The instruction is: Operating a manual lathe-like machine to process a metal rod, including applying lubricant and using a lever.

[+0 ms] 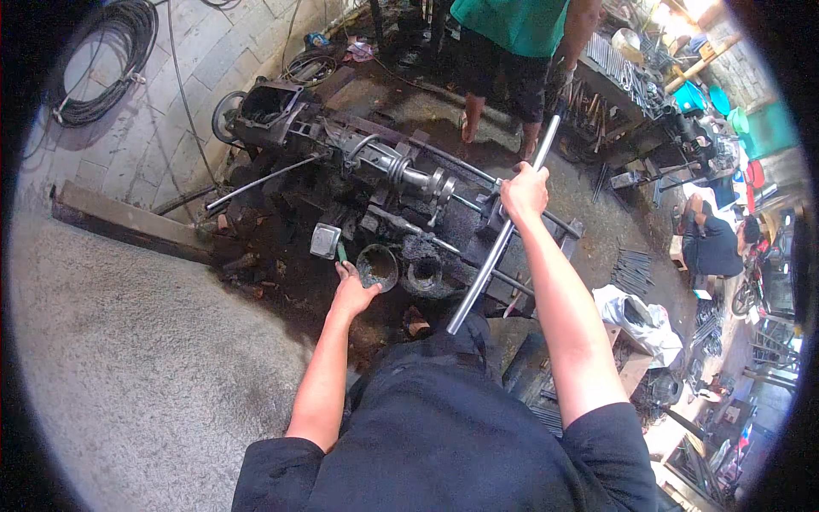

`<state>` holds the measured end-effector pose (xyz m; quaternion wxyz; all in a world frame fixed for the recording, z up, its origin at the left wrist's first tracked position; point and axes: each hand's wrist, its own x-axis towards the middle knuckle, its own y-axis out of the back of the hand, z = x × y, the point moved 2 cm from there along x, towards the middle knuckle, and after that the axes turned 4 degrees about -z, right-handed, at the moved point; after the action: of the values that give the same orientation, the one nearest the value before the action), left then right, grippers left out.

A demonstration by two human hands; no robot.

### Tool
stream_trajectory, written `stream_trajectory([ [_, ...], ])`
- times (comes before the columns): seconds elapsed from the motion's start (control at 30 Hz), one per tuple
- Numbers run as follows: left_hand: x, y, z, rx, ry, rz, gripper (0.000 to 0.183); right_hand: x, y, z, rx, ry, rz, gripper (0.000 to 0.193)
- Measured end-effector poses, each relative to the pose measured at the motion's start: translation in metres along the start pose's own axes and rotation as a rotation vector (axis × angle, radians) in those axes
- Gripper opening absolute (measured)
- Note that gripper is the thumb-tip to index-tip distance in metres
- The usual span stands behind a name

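My right hand is wrapped around a long, shiny metal rod, which slants across the front of a greasy lathe-like machine. My left hand has its fingers closed at the lower end of a green-handled tool while its thumb sticks out to the right. A square, pale metal piece sits at the tool's upper end; how the two join is unclear. Close to that thumb stands a round metal bowl with dark contents. Right of it is a second round, blackened container.
Beyond the machine stands a person in a green shirt. A thin bar juts from the machine toward the left wall. A concrete ledge fills the left side. Several rods lie on the floor near a white sack. Another person sits farther right.
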<state>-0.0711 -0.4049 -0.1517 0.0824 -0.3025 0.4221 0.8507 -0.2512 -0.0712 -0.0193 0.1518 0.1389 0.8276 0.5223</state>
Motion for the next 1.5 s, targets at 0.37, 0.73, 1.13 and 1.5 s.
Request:
stream_trajectory([
  [0.37,-0.002,0.003,0.003,0.041,0.000,-0.030,0.112,0.003,-0.002,0.002,0.043,-0.006,0.031,0.042],
  [0.73,0.000,0.000,0.003,0.092,-0.001,-0.016,0.113,0.011,-0.008,0.007,0.103,0.017,0.016,0.035],
  [1.13,0.002,0.006,0.003,0.082,-0.006,-0.032,0.110,0.011,0.005,-0.003,0.140,-0.046,-0.016,0.028],
  [1.5,0.001,0.010,0.012,0.078,0.071,-0.089,0.107,0.013,0.003,-0.003,0.174,-0.046,-0.018,0.027],
])
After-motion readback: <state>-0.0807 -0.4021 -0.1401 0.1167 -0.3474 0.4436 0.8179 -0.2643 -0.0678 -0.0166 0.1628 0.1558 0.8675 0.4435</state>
